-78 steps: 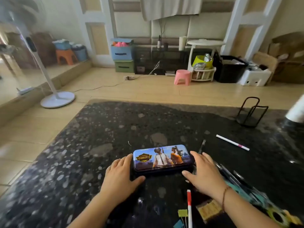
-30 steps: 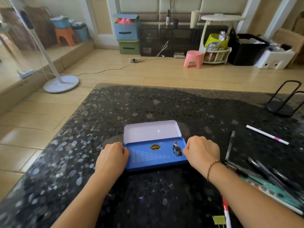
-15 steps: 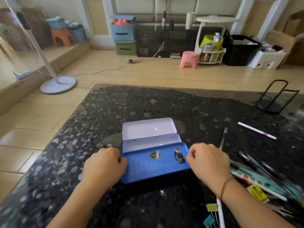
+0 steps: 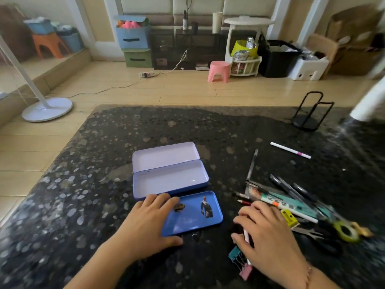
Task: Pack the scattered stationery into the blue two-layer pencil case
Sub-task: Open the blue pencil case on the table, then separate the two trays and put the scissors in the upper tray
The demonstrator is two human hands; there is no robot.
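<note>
The blue pencil case [image 4: 170,180] lies open on the dark speckled table [image 4: 104,195], its lid [image 4: 164,155] folded flat behind it. The case's blue inner tray [image 4: 193,215] sits on the table just in front of it. My left hand [image 4: 145,224] grips the tray's left end, fingers on top and thumb at its near edge. To the right, my right hand [image 4: 268,232] curls over a white-and-pink pen [image 4: 246,236], beside teal and pink binder clips [image 4: 235,254]. Both layers look empty.
A heap of dark pens [image 4: 291,188], a teal ruler-like packet [image 4: 291,203] and yellow-handled scissors [image 4: 345,232] lies to the right. A black pen [image 4: 252,163] and a white pen [image 4: 290,150] lie farther back. A black wire stand [image 4: 308,113] is at the far right.
The lid was opened, then the blue tray was lifted out and set down in front of the case. My right hand left the tray and moved right onto the pen.
</note>
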